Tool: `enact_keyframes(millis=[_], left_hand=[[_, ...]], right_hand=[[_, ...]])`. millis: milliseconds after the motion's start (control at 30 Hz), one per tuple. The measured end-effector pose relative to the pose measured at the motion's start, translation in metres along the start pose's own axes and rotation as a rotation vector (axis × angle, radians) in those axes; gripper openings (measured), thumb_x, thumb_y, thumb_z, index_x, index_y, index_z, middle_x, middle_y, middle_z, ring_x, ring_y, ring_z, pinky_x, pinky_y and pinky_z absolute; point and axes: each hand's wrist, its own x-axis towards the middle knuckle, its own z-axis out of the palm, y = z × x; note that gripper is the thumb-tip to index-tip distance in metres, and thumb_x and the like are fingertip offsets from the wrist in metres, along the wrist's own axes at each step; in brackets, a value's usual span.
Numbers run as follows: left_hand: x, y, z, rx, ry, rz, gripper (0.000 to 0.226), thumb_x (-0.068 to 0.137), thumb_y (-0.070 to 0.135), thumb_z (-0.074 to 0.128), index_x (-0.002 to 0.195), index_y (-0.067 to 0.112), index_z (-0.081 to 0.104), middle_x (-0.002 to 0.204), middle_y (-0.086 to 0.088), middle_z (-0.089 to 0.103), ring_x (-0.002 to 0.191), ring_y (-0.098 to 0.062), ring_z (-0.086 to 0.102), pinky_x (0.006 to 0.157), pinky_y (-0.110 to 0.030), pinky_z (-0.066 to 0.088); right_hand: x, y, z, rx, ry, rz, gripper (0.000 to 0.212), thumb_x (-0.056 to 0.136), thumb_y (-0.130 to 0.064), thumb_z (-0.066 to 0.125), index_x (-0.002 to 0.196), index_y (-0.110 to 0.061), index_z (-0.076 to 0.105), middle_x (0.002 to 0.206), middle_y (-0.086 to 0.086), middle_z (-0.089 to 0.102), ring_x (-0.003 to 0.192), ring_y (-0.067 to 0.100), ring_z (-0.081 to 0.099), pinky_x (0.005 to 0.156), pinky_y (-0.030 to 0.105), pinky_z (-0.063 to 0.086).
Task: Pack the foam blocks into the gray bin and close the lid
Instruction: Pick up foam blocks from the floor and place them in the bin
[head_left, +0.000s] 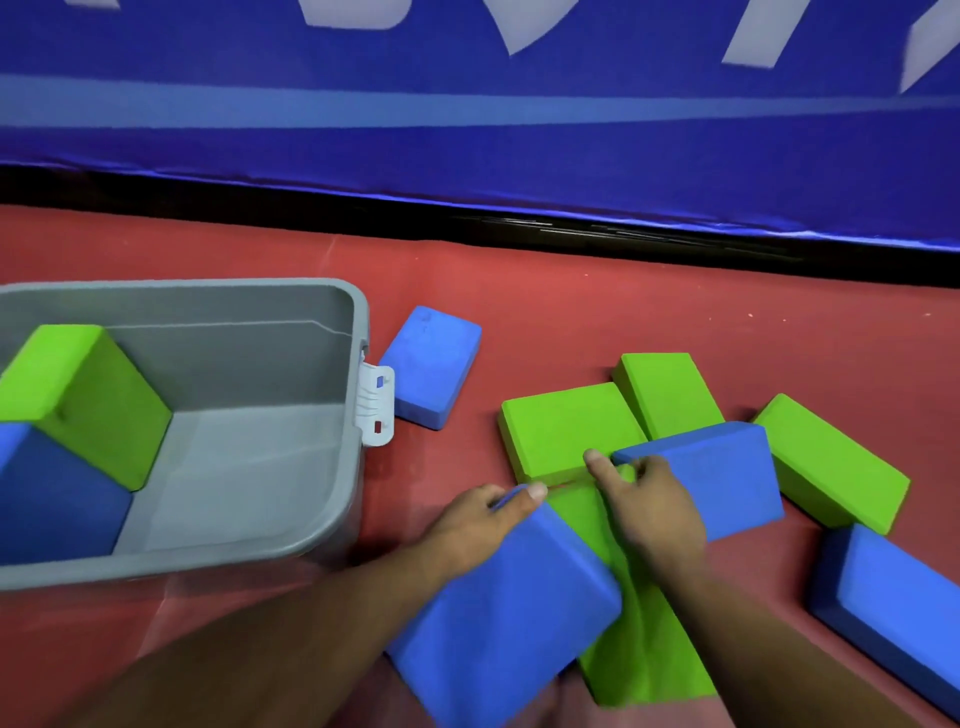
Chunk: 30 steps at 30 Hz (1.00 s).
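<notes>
The gray bin (291, 358) sits at the left of the frame, open, with no lid in view. Only two blocks are packed: a green one (88, 400) leaning over a blue one (57, 499) at its left end. Most of its floor is bare.

On the red floor (571, 291) to the right, eight blocks lie loose or stacked. The left hand (478, 525) clasps the top edge of the near blue block (509, 613) at bottom centre, thumb on top. The right hand (649, 504) curls round the corner of another blue block (722, 473). Packing looks barely begun; closing is far off.
</notes>
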Motion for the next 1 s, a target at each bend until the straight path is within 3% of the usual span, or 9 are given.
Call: enact_keyframes(millis=[100, 200, 300, 400, 500, 633, 767, 900, 1000], left_hand=[[-0.007, 0.049, -0.029, -0.023, 0.105, 0.064, 0.078, 0.064, 0.101, 0.040, 0.068, 0.023, 0.044, 0.062, 0.011, 0.044, 0.058, -0.010, 0.042, 0.060, -0.033, 0.036], [-0.018, 0.090, -0.056, 0.016, 0.190, 0.120, 0.084, 0.060, 0.103, 0.039, 0.068, 0.020, 0.046, 0.064, 0.014, 0.047, 0.059, -0.008, 0.047, 0.063, -0.035, 0.041], [-0.032, 0.118, -0.086, -0.066, 0.263, 0.124, 0.097, 0.059, 0.103, 0.040, 0.084, 0.011, 0.058, 0.077, 0.009, 0.056, 0.071, -0.010, 0.057, 0.074, -0.035, 0.050], [-0.047, 0.137, -0.115, -0.120, 0.314, 0.185, 0.084, 0.065, 0.097, 0.044, 0.080, 0.014, 0.056, 0.075, 0.011, 0.054, 0.067, -0.007, 0.054, 0.072, -0.034, 0.047], [-0.058, 0.148, -0.136, -0.201, 0.363, 0.197, 0.087, 0.066, 0.096, 0.048, 0.085, 0.011, 0.059, 0.077, 0.008, 0.056, 0.070, -0.009, 0.056, 0.078, -0.043, 0.052], [-0.079, 0.172, -0.157, -0.372, 0.391, 0.226, 0.089, 0.058, 0.099, 0.058, 0.090, 0.016, 0.064, 0.082, 0.004, 0.065, 0.079, -0.016, 0.063, 0.091, -0.056, 0.054], [-0.110, 0.187, -0.184, -0.469, 0.492, 0.346, 0.091, 0.050, 0.098, 0.062, 0.099, 0.021, 0.066, 0.087, 0.010, 0.068, 0.080, -0.009, 0.064, 0.081, -0.040, 0.055], [-0.135, 0.183, -0.220, -0.482, 0.630, 0.404, 0.084, 0.057, 0.095, 0.064, 0.105, 0.027, 0.068, 0.100, -0.002, 0.076, 0.091, -0.018, 0.071, 0.092, -0.055, 0.057], [-0.161, 0.181, -0.250, -0.450, 0.813, 0.459, 0.080, 0.063, 0.093, 0.059, 0.108, 0.027, 0.067, 0.105, -0.001, 0.076, 0.097, -0.020, 0.073, 0.091, -0.052, 0.057]], right_hand=[[0.001, -0.046, -0.035, 0.087, 0.071, -0.088, 0.093, 0.075, -0.094, 0.042, 0.131, -0.023, 0.061, 0.128, 0.010, 0.070, 0.122, 0.034, 0.063, 0.096, 0.047, 0.048], [-0.001, -0.077, -0.057, 0.146, 0.127, -0.155, 0.098, 0.069, -0.097, 0.037, 0.129, -0.025, 0.062, 0.128, 0.008, 0.070, 0.120, 0.033, 0.063, 0.095, 0.048, 0.049], [-0.010, -0.105, -0.070, 0.196, 0.191, -0.215, 0.099, 0.067, -0.096, 0.040, 0.129, -0.022, 0.061, 0.128, 0.008, 0.070, 0.119, 0.033, 0.064, 0.094, 0.047, 0.049], [-0.021, -0.127, -0.078, 0.264, 0.221, -0.252, 0.099, 0.064, -0.093, 0.042, 0.127, -0.018, 0.061, 0.126, 0.010, 0.069, 0.117, 0.034, 0.064, 0.092, 0.046, 0.048], [-0.032, -0.151, -0.088, 0.336, 0.249, -0.304, 0.096, 0.066, -0.090, 0.044, 0.128, -0.017, 0.060, 0.130, 0.011, 0.067, 0.119, 0.035, 0.062, 0.094, 0.047, 0.047], [-0.047, -0.186, -0.120, 0.388, 0.274, -0.437, 0.087, 0.063, -0.089, 0.046, 0.113, -0.021, 0.062, 0.117, 0.013, 0.069, 0.109, 0.037, 0.064, 0.086, 0.046, 0.046], [-0.065, -0.231, -0.143, 0.460, 0.301, -0.623, 0.084, 0.067, -0.082, 0.050, 0.117, -0.016, 0.064, 0.119, 0.014, 0.067, 0.110, 0.035, 0.062, 0.087, 0.044, 0.043], [-0.078, -0.279, -0.137, 0.535, 0.284, -0.727, 0.078, 0.066, -0.082, 0.047, 0.111, -0.020, 0.062, 0.109, 0.003, 0.065, 0.106, 0.027, 0.060, 0.084, 0.036, 0.039], [-0.089, -0.316, -0.130, 0.571, 0.262, -0.792, 0.075, 0.066, -0.083, 0.049, 0.110, -0.023, 0.062, 0.108, 0.001, 0.066, 0.102, 0.023, 0.059, 0.084, 0.038, 0.042]])
